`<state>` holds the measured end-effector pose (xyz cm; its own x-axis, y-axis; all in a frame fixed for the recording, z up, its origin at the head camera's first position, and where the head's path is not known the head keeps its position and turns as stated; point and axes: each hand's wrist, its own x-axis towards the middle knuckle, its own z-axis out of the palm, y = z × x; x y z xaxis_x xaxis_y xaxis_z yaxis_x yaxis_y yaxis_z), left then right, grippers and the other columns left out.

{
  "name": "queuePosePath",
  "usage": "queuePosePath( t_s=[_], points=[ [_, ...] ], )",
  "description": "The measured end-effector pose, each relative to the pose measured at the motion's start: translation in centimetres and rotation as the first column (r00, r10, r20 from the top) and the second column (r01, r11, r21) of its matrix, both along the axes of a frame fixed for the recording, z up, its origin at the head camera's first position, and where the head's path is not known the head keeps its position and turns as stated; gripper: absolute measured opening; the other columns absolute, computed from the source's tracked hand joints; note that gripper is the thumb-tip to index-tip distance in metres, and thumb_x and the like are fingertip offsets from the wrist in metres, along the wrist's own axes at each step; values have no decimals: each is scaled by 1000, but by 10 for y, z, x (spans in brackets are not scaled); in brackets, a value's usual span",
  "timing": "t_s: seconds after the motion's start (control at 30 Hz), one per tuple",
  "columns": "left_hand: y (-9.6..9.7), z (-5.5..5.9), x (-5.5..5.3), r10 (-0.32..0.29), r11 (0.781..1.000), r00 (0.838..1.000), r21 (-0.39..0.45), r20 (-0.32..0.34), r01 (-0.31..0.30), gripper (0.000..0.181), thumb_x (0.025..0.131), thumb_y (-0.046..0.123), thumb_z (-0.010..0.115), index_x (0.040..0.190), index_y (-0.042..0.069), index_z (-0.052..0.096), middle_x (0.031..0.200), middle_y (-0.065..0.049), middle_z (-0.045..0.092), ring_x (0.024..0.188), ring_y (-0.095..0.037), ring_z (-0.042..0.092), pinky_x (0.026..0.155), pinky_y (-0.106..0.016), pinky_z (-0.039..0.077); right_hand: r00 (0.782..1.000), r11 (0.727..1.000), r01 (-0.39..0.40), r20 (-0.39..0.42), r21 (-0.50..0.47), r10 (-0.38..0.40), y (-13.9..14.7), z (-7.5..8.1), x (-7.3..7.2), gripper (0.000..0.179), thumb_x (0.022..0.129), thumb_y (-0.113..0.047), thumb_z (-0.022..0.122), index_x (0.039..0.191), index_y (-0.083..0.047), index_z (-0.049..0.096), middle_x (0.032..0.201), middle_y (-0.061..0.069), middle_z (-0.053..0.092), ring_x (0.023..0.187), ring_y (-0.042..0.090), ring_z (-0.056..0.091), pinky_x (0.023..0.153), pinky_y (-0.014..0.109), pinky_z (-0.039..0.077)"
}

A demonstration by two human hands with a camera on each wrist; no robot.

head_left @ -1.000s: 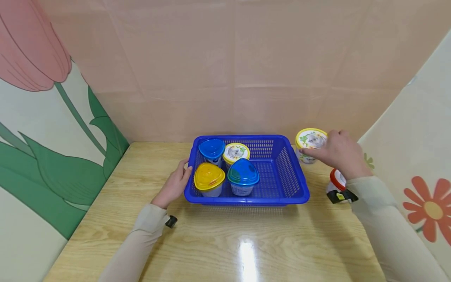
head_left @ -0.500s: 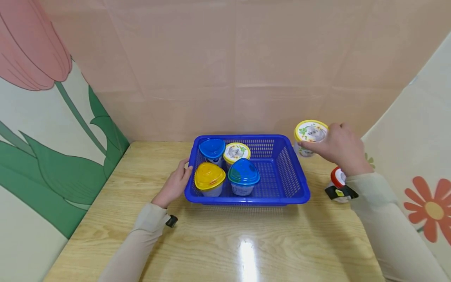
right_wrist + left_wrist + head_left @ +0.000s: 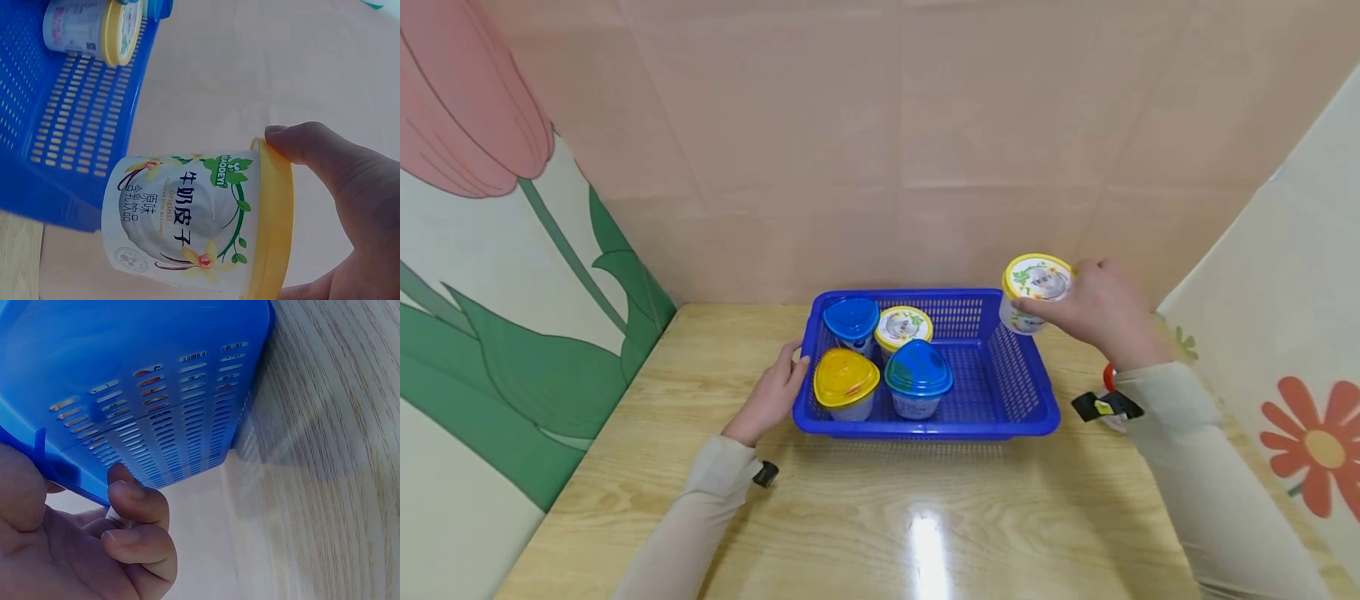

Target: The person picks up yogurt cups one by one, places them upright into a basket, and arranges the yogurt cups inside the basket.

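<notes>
My right hand (image 3: pixel 1112 317) grips a round milk-drink tub (image 3: pixel 1028 292) by its yellow lid, thumb on one side and fingers on the other. The tub hangs over the right rim of a blue plastic basket (image 3: pixel 925 428). In the right wrist view, the printed wall of the milk-drink tub (image 3: pixel 187 215) faces the camera. My left hand (image 3: pixel 772 396) holds the basket's left rim; in the left wrist view its fingers (image 3: pixel 140 544) curl below the edge. Inside the basket stand a similar yellow-rimmed tub (image 3: pixel 904 325), two blue-lidded tubs (image 3: pixel 917 367) and a yellow-lidded tub (image 3: pixel 847 377).
A red-lidded tub (image 3: pixel 1109 377) stands on the wooden table (image 3: pixel 850 517) right of the basket, mostly hidden behind my right wrist and its black strap. A pink-beige wall (image 3: pixel 775 167) rises behind the basket, with flower-painted panels at both sides.
My right hand has lifted the yellow-lidded milk-drink tub off the table and carried it left to the basket's right rim. The left hand and basket have stayed in place.
</notes>
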<state>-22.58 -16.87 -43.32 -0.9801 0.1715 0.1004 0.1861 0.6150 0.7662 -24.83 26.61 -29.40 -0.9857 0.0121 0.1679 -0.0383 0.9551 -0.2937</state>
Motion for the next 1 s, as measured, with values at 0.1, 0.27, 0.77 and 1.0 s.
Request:
queuePosePath(
  t_s=[0.1, 0.27, 0.77, 1.0],
  points=[
    [0, -2, 0, -3, 1000, 1000, 1, -7, 3, 52, 111, 33, 34, 152, 2, 31, 97, -14, 65, 83, -22, 63, 81, -43, 53, 1000, 1000, -4, -1, -12, 4, -6, -2, -2, 102, 71, -84, 63, 108, 11, 55, 106, 29, 49, 87, 41, 49, 63, 47, 43],
    [0, -2, 0, -4, 1000, 1000, 7, -8, 4, 52, 111, 33, 34, 153, 3, 31, 97, -14, 65, 82, -22, 63, 80, -43, 53, 1000, 1000, -17, -1, -14, 17, -15, -5, -6, 100, 71, -84, 63, 107, 9, 56, 101, 25, 53, 86, 38, 50, 61, 44, 42],
    [0, -2, 0, -5, 1000, 1000, 22, -7, 5, 51, 110, 32, 35, 153, 2, 31, 96, -13, 64, 81, -21, 62, 80, -42, 52, 997, 996, -61, 33, -60, 63, -31, -24, -20, 97, 70, -83, 66, 105, 8, 58, 102, 23, 54, 86, 36, 51, 63, 43, 45],
    [0, -2, -1, -1, 1000, 1000, 22, -9, 1, 51, 110, 32, 35, 153, 2, 31, 95, -13, 64, 81, -21, 62, 79, -41, 52, 997, 996, -70, 37, -54, 72, -37, -34, -27, 94, 71, -78, 69, 104, 9, 58, 103, 24, 53, 85, 36, 52, 62, 44, 46]
  ],
)
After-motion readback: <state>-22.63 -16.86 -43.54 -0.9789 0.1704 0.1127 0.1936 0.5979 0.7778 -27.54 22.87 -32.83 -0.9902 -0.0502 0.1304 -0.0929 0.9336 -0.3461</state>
